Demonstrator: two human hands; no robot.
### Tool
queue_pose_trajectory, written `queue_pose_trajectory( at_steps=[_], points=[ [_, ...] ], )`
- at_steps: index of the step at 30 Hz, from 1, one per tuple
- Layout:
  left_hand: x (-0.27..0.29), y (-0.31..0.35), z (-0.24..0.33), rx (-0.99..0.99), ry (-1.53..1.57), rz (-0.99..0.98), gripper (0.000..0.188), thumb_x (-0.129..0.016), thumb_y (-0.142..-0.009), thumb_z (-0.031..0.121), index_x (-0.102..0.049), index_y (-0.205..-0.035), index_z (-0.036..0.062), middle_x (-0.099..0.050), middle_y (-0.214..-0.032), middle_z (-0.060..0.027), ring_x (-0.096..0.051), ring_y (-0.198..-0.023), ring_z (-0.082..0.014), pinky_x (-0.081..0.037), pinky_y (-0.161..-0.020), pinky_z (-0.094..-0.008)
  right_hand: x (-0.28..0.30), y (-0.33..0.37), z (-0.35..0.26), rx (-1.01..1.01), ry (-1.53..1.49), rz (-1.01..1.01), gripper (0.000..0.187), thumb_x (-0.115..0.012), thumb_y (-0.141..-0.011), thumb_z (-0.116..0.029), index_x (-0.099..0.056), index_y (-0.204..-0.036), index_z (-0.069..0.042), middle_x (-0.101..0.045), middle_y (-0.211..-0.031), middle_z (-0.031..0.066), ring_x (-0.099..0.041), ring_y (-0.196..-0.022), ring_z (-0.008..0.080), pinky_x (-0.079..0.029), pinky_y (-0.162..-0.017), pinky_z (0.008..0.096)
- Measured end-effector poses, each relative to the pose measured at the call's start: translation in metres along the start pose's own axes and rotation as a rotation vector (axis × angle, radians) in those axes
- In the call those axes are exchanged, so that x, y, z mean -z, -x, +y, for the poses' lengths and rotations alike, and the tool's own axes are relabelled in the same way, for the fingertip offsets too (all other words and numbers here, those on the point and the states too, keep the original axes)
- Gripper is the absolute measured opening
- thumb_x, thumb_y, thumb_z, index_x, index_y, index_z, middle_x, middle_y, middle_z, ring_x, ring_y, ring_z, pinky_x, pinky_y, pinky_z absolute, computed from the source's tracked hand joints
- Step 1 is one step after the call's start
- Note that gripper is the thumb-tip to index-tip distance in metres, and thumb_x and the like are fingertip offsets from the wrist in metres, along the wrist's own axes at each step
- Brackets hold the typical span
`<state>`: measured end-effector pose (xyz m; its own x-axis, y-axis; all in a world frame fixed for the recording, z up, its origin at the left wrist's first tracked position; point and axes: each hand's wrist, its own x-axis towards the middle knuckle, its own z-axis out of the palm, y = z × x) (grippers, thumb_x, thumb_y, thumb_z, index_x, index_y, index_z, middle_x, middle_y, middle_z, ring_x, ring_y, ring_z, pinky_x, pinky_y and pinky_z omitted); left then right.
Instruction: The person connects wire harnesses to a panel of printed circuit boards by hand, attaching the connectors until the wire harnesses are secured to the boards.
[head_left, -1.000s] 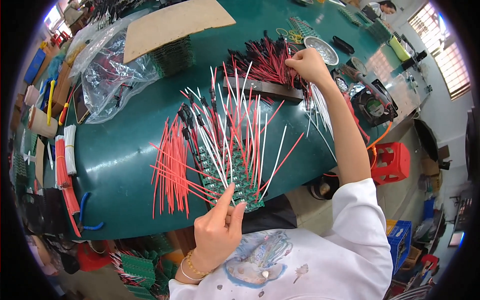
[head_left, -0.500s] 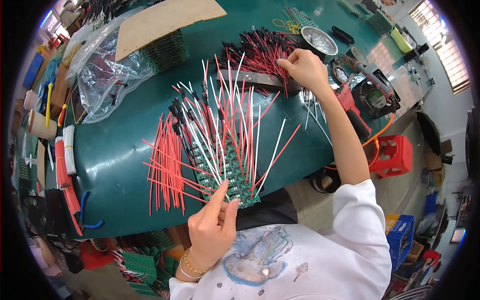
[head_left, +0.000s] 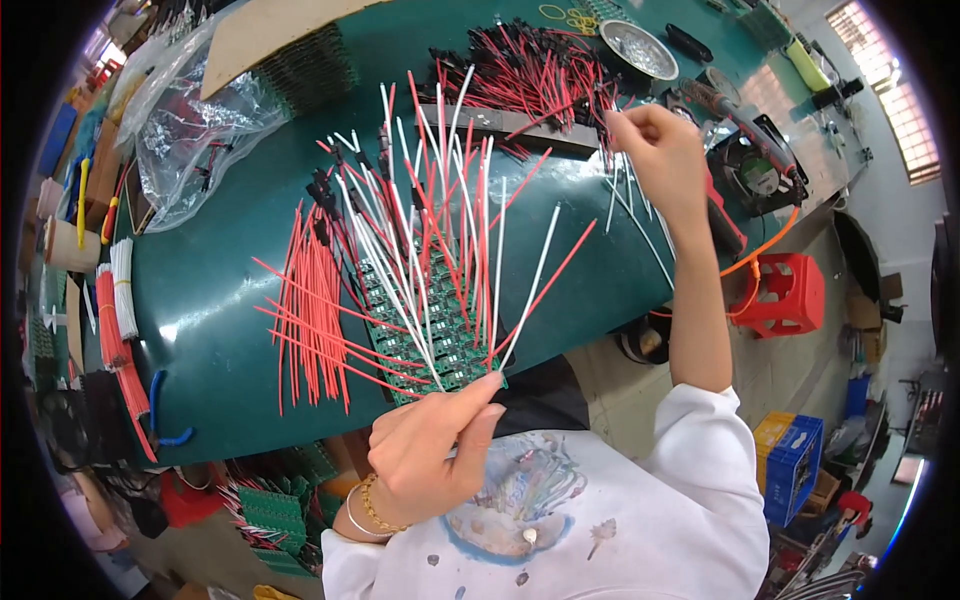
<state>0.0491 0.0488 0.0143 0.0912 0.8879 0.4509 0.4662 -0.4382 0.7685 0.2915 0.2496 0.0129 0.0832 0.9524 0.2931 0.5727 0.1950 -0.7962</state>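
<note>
A green circuit board panel point(head_left: 455, 345) lies near the table's front edge, with red and white wires and black-plugged leads standing up from it. My left hand point(head_left: 435, 440) is at its near right corner. The forefinger touches the board beside the foot of a white wire point(head_left: 540, 255), and the thumb is a little apart from it. Out to the right, my right hand point(head_left: 662, 165) is raised at the end of a pile of red-and-black wires point(head_left: 525, 75). Thumb and forefinger are pinched, seemingly on one such wire, which the fingers partly hide.
A dark metal bar point(head_left: 515, 130) fronts the pile. Loose red wires point(head_left: 308, 310) lie left of the board. Behind stand a metal bowl point(head_left: 640, 50) and stacked boards under a tan sheet point(head_left: 275, 35). A soldering iron point(head_left: 730, 125) and fan point(head_left: 750, 175) sit at right, blue-handled pliers point(head_left: 158, 410) at left.
My right hand has moved right, from the middle of the wire pile to its end. My left forefinger has slid right along the board to its near corner. The view has shifted slightly.
</note>
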Motion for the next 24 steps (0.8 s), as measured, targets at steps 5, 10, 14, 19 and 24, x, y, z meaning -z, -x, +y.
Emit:
queue_pose_trajectory(
  at_steps=[5,10,14,19,24],
  points=[
    [-0.008,-0.004,0.000,-0.120,-0.006,-0.008,0.024,-0.072,-0.075,-0.003,-0.067,-0.099,-0.0044,-0.058,-0.061,-0.0066,-0.052,-0.045,-0.0159,-0.041,-0.043,-0.0252,-0.029,-0.011,0.019,0.303,0.378,0.007,0.012,-0.067,-0.080,-0.015,-0.069,-0.090,-0.009,-0.064,-0.076,0.0083,-0.063,-0.074,0.0251,-0.050,-0.063,0.0366],
    [-0.005,0.001,0.000,-0.036,-0.039,-0.005,0.025,-0.071,-0.075,-0.004,-0.067,-0.100,-0.0042,-0.057,-0.060,-0.0070,-0.052,-0.045,-0.0161,-0.041,-0.043,-0.0259,-0.028,-0.025,0.023,0.649,0.678,-0.043,0.010,-0.065,-0.081,-0.015,-0.065,-0.089,-0.009,-0.060,-0.081,0.0102,-0.057,-0.088,0.0268,-0.047,-0.073,0.0378],
    [-0.001,0.004,-0.003,-0.018,-0.067,0.018,0.026,-0.071,-0.074,-0.005,-0.067,-0.100,-0.0041,-0.058,-0.062,-0.0084,-0.051,-0.045,-0.0165,-0.041,-0.043,-0.0257,-0.002,0.000,-0.001,0.531,0.565,-0.059,0.008,-0.063,-0.082,-0.010,-0.061,-0.085,-0.003,-0.060,-0.078,0.0108,-0.056,-0.084,0.0291,-0.042,-0.075,0.0401],
    [-0.004,-0.009,-0.002,-0.070,-0.108,0.076,0.027,-0.070,-0.073,-0.002,-0.069,-0.100,-0.0006,-0.066,-0.078,-0.0114,-0.058,-0.059,-0.0195,-0.049,-0.054,-0.0252,0.043,0.067,-0.059,0.231,0.044,-0.170,0.004,-0.062,-0.075,0.001,-0.062,-0.079,0.000,-0.057,-0.067,0.0067,-0.054,-0.060,0.0108,-0.043,-0.056,0.0240],
    [-0.012,-0.031,-0.001,-0.442,-0.425,0.142,0.032,-0.064,-0.066,0.008,-0.071,-0.097,0.0043,-0.068,-0.096,-0.0127,-0.062,-0.082,-0.0252,-0.050,-0.063,-0.0272,0.039,0.116,-0.090,0.432,0.034,-0.479,0.015,-0.065,-0.061,0.007,-0.063,-0.072,-0.003,-0.057,-0.062,0.0033,-0.053,-0.055,0.0145,-0.041,-0.050,0.0273]
  ],
)
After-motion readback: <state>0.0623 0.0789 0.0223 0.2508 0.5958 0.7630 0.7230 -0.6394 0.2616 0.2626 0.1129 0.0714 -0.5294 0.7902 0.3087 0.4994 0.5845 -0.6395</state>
